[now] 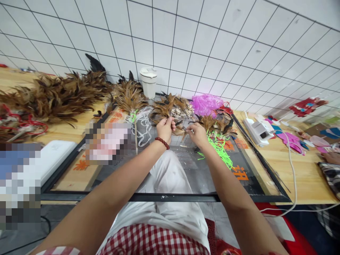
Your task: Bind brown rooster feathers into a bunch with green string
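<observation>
My left hand, with a dark red bead bracelet on its wrist, is closed on a small bunch of brown feathers above a glass-topped, black-framed table. My right hand pinches the same bunch from the right, fingers pressed together. Just behind my hands lies a loose pile of brown feathers. Neon green cord lies right of my right hand. A feather duster with a green tie lies left of my left hand.
A large heap of brown feathers covers the wooden bench at the left. A white lidded cup stands by the tiled wall. Pink plastic, a white power strip with its cable, and pink pieces lie right. Another person's arm shows far right.
</observation>
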Available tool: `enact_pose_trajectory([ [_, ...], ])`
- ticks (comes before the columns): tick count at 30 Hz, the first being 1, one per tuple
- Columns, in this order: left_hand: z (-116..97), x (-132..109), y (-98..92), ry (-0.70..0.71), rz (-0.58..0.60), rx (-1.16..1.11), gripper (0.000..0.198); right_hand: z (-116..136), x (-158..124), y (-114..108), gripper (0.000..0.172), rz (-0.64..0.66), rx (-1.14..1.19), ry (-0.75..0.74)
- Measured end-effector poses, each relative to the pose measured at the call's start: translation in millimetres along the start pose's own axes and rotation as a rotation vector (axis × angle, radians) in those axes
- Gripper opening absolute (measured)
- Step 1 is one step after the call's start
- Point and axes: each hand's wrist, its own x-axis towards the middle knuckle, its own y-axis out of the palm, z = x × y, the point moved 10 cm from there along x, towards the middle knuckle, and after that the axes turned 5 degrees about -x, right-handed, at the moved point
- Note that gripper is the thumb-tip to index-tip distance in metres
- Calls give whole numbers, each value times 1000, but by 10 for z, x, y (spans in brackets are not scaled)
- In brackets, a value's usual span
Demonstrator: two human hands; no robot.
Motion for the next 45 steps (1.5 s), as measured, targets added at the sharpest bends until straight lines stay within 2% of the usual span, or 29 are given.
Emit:
enact_pose_trajectory([
  [2,-3,-6,7,-2,2,4,16,-91,25,-33,15,-24,215,100],
  [7,-1,-31,22,-21,3,19,15,-152,29,84,20,51,756,281],
  [14,136,-70,66,-114,51,61,14,-56,-15,190,29,156,971,339],
  [16,174,-85,76,-140,59,68,14,-36,-3,136,28,121,981,315],
  [20,196,-123,95,-165,78,80,14,-59,8,-69,23,-43,968,295],
  [23,246,-177,140,-230,125,96,15,-2,0,-28,28,14,1008,288],
  [26,303,-229,176,-293,158,114,13,124,13,32,32,89,950,172],
  [30,342,-251,207,-296,201,192,17,111,32,31,33,41,802,122],
  [35,362,-234,251,-248,298,300,24,59,47,-22,33,8,838,138],
  [38,362,-241,308,-245,400,327,25,63,52,-88,32,-42,842,126],
  [41,395,-269,349,-302,498,395,23,50,59,-93,29,-64,855,137],
  [43,343,-227,329,-278,476,392,16,-8,61,-113,28,-103,824,158],
  [45,185,-113,233,-162,335,292,14,-84,56,-126,28,-126,736,185],
])
